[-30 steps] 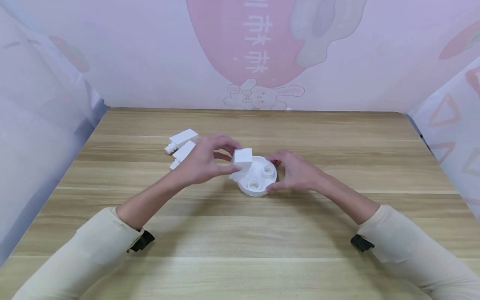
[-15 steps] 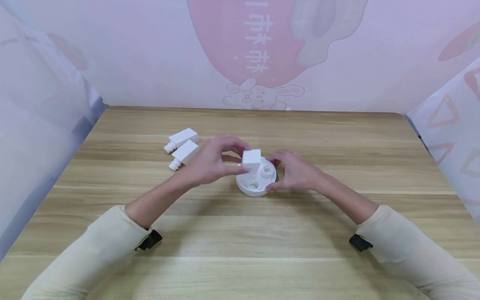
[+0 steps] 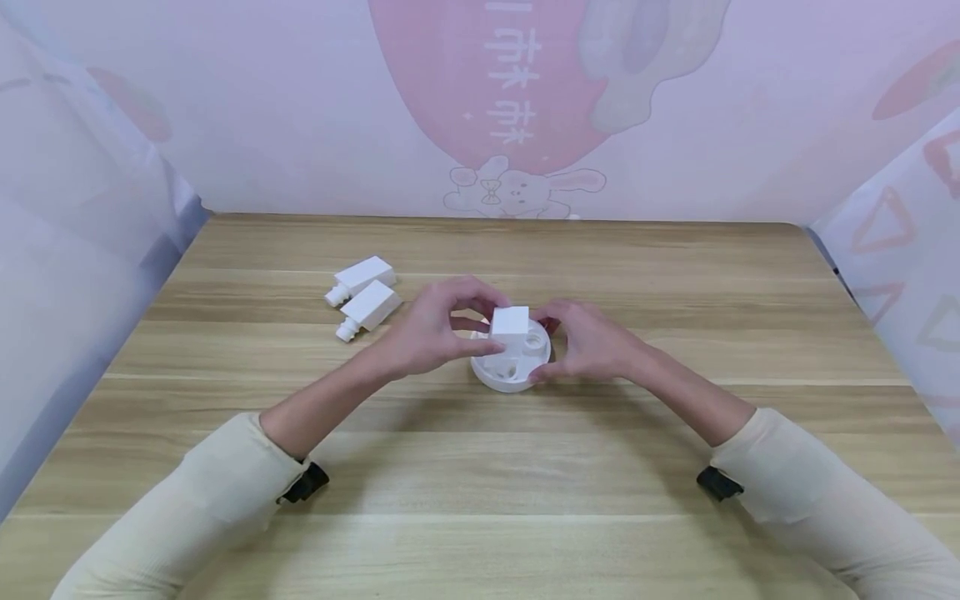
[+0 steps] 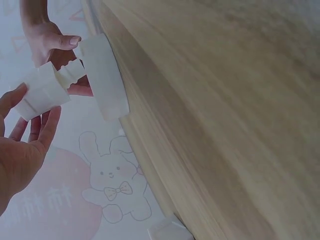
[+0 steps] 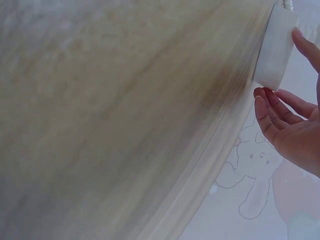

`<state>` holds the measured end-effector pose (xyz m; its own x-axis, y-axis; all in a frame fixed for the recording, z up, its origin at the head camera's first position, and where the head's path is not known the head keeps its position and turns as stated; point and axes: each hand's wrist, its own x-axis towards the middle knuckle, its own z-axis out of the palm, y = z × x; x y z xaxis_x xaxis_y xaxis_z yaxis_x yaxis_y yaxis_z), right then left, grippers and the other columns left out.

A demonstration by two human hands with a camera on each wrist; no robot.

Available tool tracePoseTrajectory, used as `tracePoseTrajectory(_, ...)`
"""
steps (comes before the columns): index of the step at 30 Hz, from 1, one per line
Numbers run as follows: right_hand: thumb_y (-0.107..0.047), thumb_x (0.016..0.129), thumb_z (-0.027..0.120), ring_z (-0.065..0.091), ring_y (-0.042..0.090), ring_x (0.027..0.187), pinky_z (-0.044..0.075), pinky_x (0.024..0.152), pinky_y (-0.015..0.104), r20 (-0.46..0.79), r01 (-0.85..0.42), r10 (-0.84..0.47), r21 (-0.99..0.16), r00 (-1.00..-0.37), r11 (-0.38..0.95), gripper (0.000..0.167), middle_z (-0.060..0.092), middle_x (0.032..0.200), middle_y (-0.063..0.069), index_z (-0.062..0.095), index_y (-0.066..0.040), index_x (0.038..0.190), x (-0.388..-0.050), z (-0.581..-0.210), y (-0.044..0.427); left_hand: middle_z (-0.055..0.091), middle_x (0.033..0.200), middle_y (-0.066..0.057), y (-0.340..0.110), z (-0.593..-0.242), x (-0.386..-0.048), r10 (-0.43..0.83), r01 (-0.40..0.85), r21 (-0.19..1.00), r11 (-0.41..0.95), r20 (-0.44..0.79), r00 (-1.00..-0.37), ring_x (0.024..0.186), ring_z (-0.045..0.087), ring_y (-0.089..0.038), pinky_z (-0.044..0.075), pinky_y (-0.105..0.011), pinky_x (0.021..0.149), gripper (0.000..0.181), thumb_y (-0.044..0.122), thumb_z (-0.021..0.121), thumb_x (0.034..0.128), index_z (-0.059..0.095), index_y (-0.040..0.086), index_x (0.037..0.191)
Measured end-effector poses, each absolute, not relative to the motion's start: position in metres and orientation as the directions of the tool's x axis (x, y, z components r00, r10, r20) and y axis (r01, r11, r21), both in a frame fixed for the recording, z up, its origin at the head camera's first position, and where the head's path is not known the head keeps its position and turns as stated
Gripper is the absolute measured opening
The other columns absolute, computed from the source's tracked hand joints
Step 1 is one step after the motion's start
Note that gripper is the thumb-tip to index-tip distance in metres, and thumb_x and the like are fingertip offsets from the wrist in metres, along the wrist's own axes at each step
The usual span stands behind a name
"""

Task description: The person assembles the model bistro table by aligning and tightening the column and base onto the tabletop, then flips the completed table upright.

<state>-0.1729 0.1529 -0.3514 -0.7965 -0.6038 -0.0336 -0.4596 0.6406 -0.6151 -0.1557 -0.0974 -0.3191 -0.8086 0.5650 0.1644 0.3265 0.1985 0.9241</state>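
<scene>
The left hand pinches a white block between thumb and fingers, over the round white base. In the left wrist view the block has a ridged stem pointing at the base, which stands on the table. Two round sockets show in the base; the part under the block is hidden. The right hand grips the base's right rim with thumb and fingers; in the right wrist view the thumb rests on the base.
Two more white blocks with ridged stems, one farther back and one nearer, lie side by side on the wooden table, left of the left hand. A printed cloth stands behind the table's far edge.
The left hand has moved right with its block, from the base's left edge to above it. The right hand has stayed on the rim.
</scene>
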Motion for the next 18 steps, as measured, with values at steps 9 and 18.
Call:
tracePoseTrajectory(9, -0.029, 0.07, 0.097, 0.063, 0.024, 0.107, 0.051, 0.099, 0.045, -0.056, -0.455, -0.596, -0.589, -0.801, 0.668, 0.068, 0.071, 0.113, 0.006, 0.067, -0.002, 0.125, -0.1728, -0.351, 0.1525, 0.067, 0.115, -0.018, -0.0942, -0.3278, -0.1565, 0.593, 0.337, 0.922, 0.191, 0.165, -0.788, 0.104, 0.066, -0.029, 0.06, -0.035, 0.091, 0.043, -0.011, 0.083, 0.0793, 0.066, -0.009, 0.118)
tracePoseTrajectory(18, -0.031, 0.07, 0.097, 0.063, 0.028, 0.115, 0.05, 0.103, 0.05, -0.056, -0.449, -0.589, -0.59, -0.806, 0.671, 0.075, 0.07, 0.121, 0.01, 0.064, 0.0, 0.131, -0.1729, -0.3508, 0.1519, 0.068, 0.12, -0.019, -0.0945, -0.3258, -0.1574, 0.641, 0.374, 0.9, 0.226, 0.151, -0.753, 0.107, 0.066, -0.031, 0.059, -0.038, 0.094, 0.044, -0.01, 0.082, 0.0814, 0.066, -0.009, 0.122)
